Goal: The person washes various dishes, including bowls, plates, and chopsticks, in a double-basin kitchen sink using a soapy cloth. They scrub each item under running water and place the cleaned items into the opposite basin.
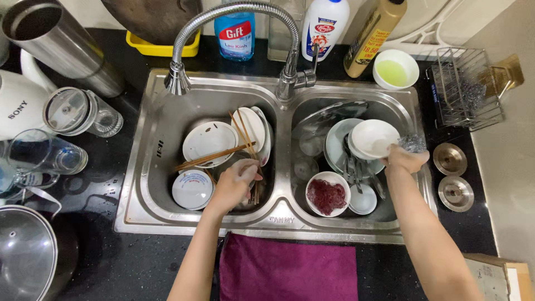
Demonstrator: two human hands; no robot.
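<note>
I see my left hand (234, 187) low in the left basin of the double sink (278, 220), its fingers wrapped around a small clear glass (245, 167) just beside the brown chopsticks (214, 156) lying across white plates (209, 142). My right hand (407, 160) is over the right basin, fingers pinching the rim of a white bowl (372, 138) and pressing a steel scourer (413, 142) against it. A purple cloth (287, 273) lies on the dark surface (111, 262) in front of the sink.
</note>
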